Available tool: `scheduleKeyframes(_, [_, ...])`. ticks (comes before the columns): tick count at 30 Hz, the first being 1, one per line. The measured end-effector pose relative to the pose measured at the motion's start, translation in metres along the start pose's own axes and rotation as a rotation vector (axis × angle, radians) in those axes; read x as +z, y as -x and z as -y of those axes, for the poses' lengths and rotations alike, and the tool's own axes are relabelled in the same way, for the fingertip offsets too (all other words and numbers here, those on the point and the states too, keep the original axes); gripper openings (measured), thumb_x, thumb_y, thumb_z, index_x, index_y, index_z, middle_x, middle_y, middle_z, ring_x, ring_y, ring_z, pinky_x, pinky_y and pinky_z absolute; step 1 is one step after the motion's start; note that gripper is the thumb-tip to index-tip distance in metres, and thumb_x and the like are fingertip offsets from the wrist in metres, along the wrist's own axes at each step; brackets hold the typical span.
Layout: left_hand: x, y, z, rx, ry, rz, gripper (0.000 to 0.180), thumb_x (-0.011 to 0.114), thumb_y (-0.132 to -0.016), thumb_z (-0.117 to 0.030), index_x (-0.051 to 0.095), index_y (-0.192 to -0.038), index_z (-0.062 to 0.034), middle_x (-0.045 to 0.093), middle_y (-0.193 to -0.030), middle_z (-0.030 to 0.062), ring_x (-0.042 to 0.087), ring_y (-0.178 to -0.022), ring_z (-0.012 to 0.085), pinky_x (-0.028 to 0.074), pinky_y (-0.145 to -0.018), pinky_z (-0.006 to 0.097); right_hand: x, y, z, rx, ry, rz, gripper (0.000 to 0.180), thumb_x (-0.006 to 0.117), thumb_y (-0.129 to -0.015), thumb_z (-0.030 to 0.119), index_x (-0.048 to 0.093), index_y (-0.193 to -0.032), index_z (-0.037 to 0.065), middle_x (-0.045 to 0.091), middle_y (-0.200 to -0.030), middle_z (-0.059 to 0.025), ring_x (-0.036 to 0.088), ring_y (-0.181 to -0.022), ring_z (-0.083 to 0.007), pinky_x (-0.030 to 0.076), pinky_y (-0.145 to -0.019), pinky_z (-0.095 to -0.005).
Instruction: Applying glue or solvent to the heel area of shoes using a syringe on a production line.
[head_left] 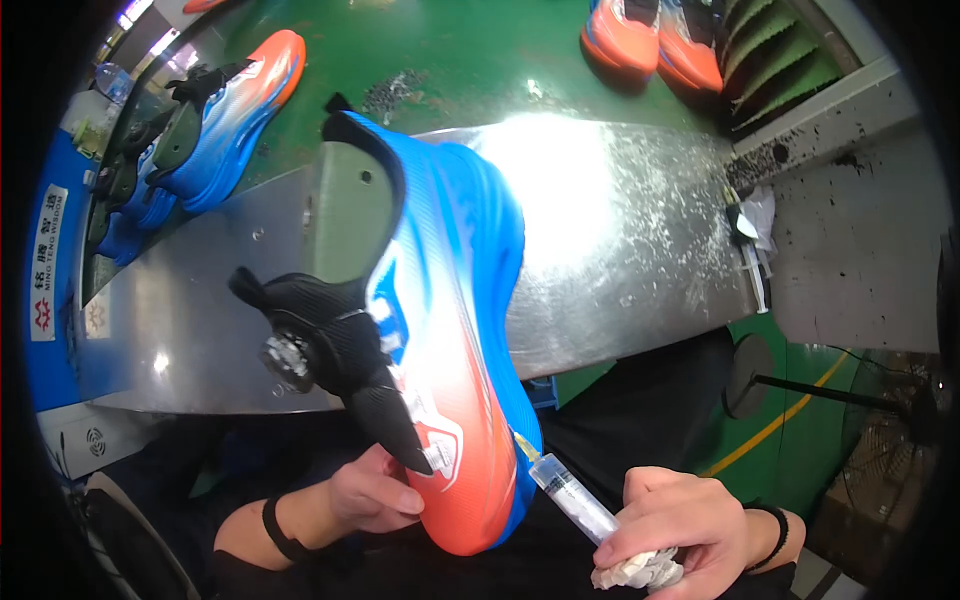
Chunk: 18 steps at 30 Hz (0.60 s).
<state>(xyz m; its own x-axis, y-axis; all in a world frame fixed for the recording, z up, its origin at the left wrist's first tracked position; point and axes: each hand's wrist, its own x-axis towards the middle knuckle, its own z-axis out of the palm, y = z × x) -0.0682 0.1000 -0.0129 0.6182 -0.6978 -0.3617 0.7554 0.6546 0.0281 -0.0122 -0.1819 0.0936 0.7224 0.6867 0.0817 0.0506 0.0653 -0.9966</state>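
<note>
While a blue-and-orange mesh sneaker (470, 300) is held, a clear plastic syringe (578, 500) is pointed at its side

Across the silvery metal table (620, 290) and past its edge, the sneaker is gripped by the left hand (375, 495); the syringe, by the right hand (690, 520).

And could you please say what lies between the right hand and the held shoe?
In the head view, a syringe points from the right hand toward the shoe.

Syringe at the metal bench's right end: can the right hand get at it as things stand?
Probably not: the right hand holds another syringe and a wad, though the way to the far syringe looks clear.
</note>
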Motion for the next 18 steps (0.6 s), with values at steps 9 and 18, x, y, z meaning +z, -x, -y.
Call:
scheduleKeyframes(9, [-0.003,-0.039,0.014,-0.098,-0.076,0.063,0.048,0.057,-0.076,0.008,0.050,-0.123,0.0012,0.056,-0.122,0.0163,0.052,-0.117,0.0299,0.040,-0.100,0.045,-0.010,0.036,0.023,-0.003,0.076,-0.016,0.044,0.076,-0.072,0.037,0.067,-0.089,-0.003,0.067,-0.087,-0.0108,0.055,-0.062,-0.0203,0.033,-0.057,-0.0323])
scheduleKeyframes(18, [0.017,-0.088,0.021,-0.110,-0.237,0.207,0.037,0.060,-0.084,-0.004,0.053,-0.120,-0.0009,0.058,-0.119,0.0164,0.055,-0.112,0.0308,0.045,-0.095,0.044,-0.015,0.075,0.032,-0.066,0.238,-0.116,0.043,0.075,-0.073,0.038,0.066,-0.088,-0.002,0.067,-0.084,-0.0092,0.059,-0.065,-0.0207,0.033,-0.057,-0.0327])
